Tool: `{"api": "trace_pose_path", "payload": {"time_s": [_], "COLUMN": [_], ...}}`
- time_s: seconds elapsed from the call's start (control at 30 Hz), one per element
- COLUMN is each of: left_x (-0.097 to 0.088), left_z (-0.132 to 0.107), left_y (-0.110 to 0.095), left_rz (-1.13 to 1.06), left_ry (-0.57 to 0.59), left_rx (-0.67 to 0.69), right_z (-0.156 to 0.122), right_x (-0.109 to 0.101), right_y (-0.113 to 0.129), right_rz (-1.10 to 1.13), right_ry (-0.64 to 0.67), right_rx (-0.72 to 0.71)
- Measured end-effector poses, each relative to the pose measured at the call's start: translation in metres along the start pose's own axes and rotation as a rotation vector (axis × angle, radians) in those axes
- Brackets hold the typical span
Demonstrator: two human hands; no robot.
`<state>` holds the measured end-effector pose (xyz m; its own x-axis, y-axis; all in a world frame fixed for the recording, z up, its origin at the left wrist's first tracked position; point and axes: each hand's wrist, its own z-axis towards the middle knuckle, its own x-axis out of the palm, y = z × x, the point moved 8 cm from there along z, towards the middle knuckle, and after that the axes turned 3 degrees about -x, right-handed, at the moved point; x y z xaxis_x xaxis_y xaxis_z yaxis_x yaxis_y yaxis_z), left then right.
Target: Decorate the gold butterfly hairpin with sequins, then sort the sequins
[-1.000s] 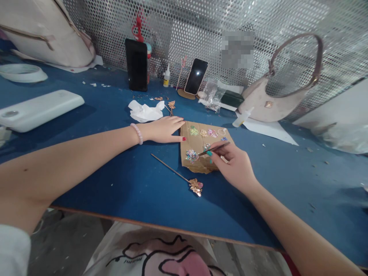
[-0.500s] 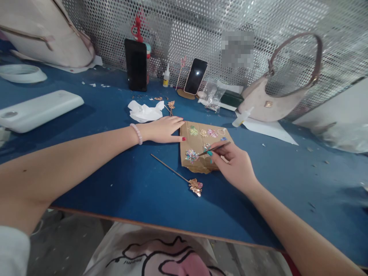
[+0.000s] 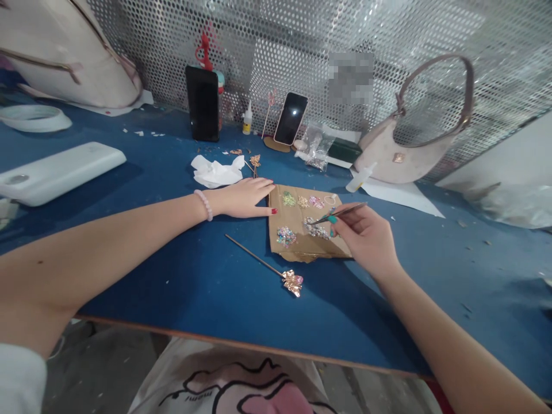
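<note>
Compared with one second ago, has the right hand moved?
Yes. The right hand, holding tweezers, shifted rightward over the cardboard sheet, toward its right edge.

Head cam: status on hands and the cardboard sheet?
Left hand flat at cardboard sheet edge. Right hand pinching tweezers, tips at a sequin pile. Gold hairpin lies beside, clear of both.

Patch (image 3: 350,77) blurred; bag (image 3: 64,54) cut by top edge; glitter bits (image 3: 286,236) too small.
</note>
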<state>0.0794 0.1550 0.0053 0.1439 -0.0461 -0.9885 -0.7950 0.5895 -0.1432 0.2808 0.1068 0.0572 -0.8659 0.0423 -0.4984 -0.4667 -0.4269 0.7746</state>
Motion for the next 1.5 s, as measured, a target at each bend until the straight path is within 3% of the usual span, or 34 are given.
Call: {"api": "trace_pose_path", "payload": {"time_s": [0.13,0.4,0.7,0.83,0.9,1.07,1.23,1.5], "left_x": [-0.001,0.0,-0.004,-0.006,-0.006,-0.007,-0.005,-0.003], "left_z": [-0.001,0.0,-0.002,-0.003,-0.004,-0.006,-0.005,-0.003], "left_y": [-0.001,0.001,-0.003,-0.006,-0.007,-0.011,-0.01,-0.009], "left_rz": [-0.003,0.003,0.016,0.015,0.02,0.03,0.007,0.027], "left_ry": [0.004,0.0,-0.026,-0.018,-0.008,-0.001,-0.014,-0.032], "left_rx": [0.003,0.009,0.031,0.031,0.028,0.026,0.039,0.049], "right_z": [0.013,0.031,0.03,0.021,0.013,-0.009,-0.013,-0.012], "right_x": [-0.025,-0.05,-0.056,-0.039,-0.019,0.019,0.024,0.029], "right_y": [-0.018,-0.054,-0.05,-0.03,-0.017,0.013,0.022,0.015], "right_rz": [-0.01,-0.101,-0.201,-0.101,-0.018,-0.081,-0.159,-0.138], "right_ry": [-0.099,-0.108,-0.117,-0.068,0.037,0.227,0.25,0.248], "right_rx": [0.009,0.036,-0.026,-0.027,-0.024,-0.085,-0.099,-0.08]}}
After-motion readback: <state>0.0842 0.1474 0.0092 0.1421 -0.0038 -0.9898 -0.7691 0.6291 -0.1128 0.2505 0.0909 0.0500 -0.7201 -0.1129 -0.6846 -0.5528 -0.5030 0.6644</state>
